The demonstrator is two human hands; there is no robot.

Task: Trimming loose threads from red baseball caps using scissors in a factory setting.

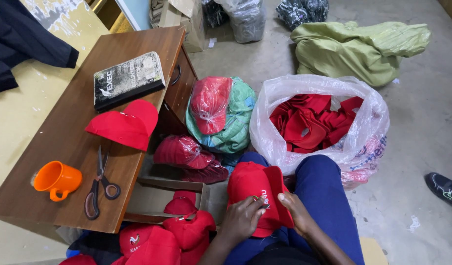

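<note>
Both hands on one red cap (258, 194) lying on the lap, over the blue trousers (324, 196): left hand (241, 221) pressed flat on the crown with fingers spread, right hand (297, 211) gripping the brim edge, thumb on top. Clear plastic bag (368, 127) of more red caps sits on the floor just beyond the knees (open at the top). Wooden desk (64, 147) to the left carries scissors (99, 184), an orange mug (56, 180), a dark book (128, 78) and another cap piece.
</note>
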